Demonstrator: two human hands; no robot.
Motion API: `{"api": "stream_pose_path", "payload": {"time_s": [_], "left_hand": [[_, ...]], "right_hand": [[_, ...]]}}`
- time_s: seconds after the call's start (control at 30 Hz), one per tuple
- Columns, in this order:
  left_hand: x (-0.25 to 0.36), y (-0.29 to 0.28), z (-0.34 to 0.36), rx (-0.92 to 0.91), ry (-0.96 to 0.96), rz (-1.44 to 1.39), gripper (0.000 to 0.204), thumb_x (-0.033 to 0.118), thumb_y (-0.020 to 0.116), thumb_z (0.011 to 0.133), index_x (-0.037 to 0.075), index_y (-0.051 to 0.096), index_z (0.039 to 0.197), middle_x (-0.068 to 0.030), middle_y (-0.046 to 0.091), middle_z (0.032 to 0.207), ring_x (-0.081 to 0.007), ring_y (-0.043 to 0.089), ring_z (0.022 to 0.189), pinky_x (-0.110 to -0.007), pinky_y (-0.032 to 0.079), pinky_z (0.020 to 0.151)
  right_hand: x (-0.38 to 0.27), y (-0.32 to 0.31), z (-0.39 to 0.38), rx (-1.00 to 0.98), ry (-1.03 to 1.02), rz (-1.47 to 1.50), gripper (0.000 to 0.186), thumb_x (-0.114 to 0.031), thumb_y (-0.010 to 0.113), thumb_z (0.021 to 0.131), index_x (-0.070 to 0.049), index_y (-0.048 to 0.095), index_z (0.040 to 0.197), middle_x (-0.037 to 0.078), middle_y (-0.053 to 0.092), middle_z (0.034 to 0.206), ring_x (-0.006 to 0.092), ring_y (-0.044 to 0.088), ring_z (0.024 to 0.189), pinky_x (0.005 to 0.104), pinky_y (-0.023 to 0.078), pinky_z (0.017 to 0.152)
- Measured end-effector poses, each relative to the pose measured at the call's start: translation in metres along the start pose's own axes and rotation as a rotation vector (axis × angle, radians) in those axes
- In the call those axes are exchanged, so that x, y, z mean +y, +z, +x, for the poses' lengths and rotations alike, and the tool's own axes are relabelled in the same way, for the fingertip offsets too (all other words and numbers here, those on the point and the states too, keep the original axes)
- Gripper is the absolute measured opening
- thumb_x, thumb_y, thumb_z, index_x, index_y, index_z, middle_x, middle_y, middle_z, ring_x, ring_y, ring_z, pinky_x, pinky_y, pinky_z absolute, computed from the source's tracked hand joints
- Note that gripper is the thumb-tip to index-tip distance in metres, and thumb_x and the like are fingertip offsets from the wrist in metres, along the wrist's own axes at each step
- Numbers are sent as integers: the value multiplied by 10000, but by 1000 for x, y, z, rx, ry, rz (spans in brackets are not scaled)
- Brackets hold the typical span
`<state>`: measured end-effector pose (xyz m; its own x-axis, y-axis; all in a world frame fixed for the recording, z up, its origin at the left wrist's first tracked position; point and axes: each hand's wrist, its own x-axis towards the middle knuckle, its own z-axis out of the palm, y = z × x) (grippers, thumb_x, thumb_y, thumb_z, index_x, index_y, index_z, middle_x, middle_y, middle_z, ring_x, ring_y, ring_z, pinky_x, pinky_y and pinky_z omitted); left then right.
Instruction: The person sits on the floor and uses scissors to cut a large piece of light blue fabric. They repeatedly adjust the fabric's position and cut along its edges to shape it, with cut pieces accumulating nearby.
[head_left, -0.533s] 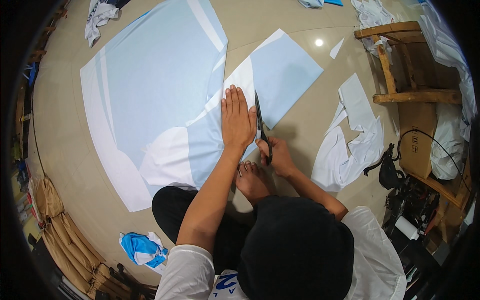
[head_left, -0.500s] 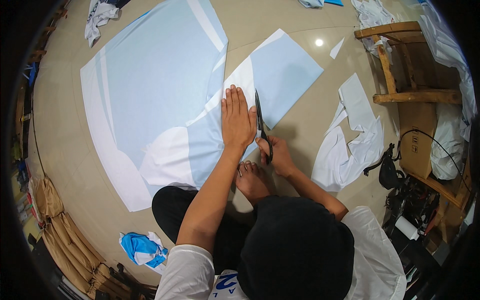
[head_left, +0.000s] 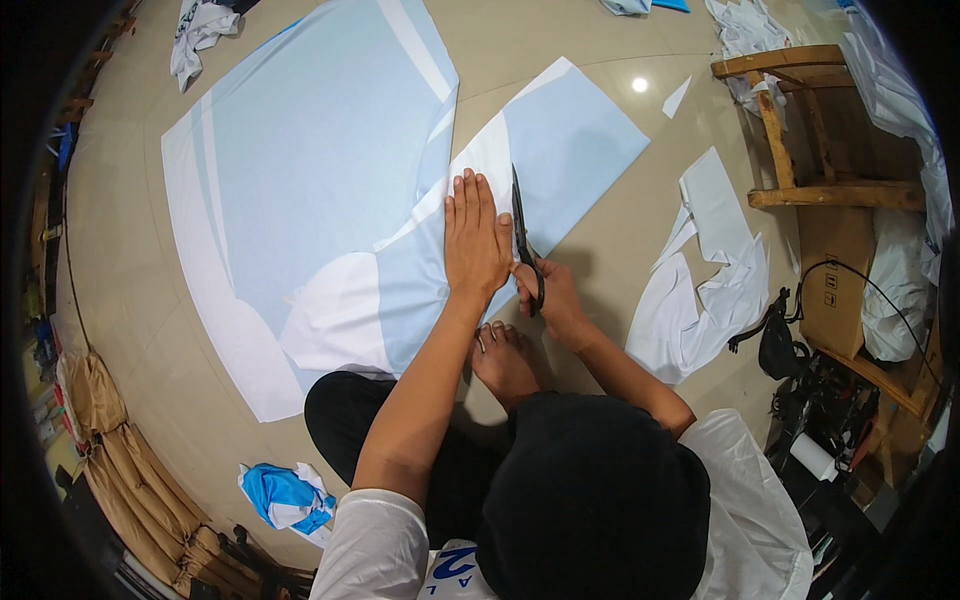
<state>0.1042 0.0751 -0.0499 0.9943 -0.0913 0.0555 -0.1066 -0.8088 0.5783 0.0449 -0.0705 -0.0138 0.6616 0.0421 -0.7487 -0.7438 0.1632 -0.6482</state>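
Note:
A large sheet of light blue and white fabric [head_left: 330, 130] lies spread on the floor. My left hand [head_left: 477, 235] rests flat on its white strip, fingers stretched out and pointing away from me. Close beside that hand's thumb, my right hand [head_left: 552, 298] grips black-handled scissors [head_left: 519, 215]. Their blades point away from me, along the border between the white strip and a light blue piece of fabric [head_left: 575, 140] on the right. How far apart the blades are is hard to make out. My bare foot [head_left: 503, 360] is just below the hands.
White fabric offcuts [head_left: 700, 300] lie to the right, with a small white scrap [head_left: 677, 97] farther off. A wooden stool [head_left: 780, 130] and a cardboard box [head_left: 832, 280] stand at the right. A crumpled blue and white cloth [head_left: 285, 497] is at the lower left.
The scissors have slid slightly forward along the fabric, away from me, with my right hand. My left hand stays almost where it was.

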Motion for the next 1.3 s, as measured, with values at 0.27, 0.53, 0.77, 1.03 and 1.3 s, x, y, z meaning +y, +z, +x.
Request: {"api": "stream_pose_path", "payload": {"time_s": [0.27, 0.53, 0.77, 1.03, 1.3], "left_hand": [[-1, -1, 0, 21, -1, -83, 710, 424, 238, 1189, -71, 314, 1692, -263, 307, 1775, -417, 227, 1673, -529, 150, 1375], [-3, 1, 0, 30, -2, -108, 711, 425, 236, 1187, -73, 328, 1687, -268, 320, 1768, -425, 236, 1669, -536, 156, 1370], [-2, -2, 0, 30, 3, -125, 720, 430, 237, 1184, -81, 330, 1682, -276, 331, 1761, -438, 248, 1663, -541, 160, 1366], [-3, -1, 0, 31, 4, -120, 728, 442, 243, 1183, -81, 331, 1683, -267, 312, 1772, -429, 229, 1671, -538, 152, 1368], [-3, -1, -1, 31, -1, -112, 716, 431, 243, 1186, -76, 333, 1684, -261, 314, 1773, -419, 229, 1673, -531, 152, 1370]], "right_hand": [[2, -2, 0, 9, -20, 3, 310, -285, 792, 978, -41, 668, 833, 12, 620, 662, 102, 578, 524, 272, 484, 489], [-8, -3, 7, 5, -47, 11, 345, -314, 807, 979, -42, 669, 818, 7, 610, 629, 107, 573, 506, 273, 464, 482], [-17, 2, 17, 35, -52, -31, 324, -305, 786, 991, -59, 667, 816, 2, 608, 638, 101, 551, 493, 267, 440, 477], [-20, 4, 21, 9, -50, -27, 358, -314, 799, 974, -48, 653, 783, 21, 616, 649, 109, 562, 499, 273, 439, 480], [-28, 9, 22, 4, -76, -1, 375, -332, 796, 976, -46, 652, 781, 20, 595, 633, 120, 552, 488, 283, 428, 467]]}}
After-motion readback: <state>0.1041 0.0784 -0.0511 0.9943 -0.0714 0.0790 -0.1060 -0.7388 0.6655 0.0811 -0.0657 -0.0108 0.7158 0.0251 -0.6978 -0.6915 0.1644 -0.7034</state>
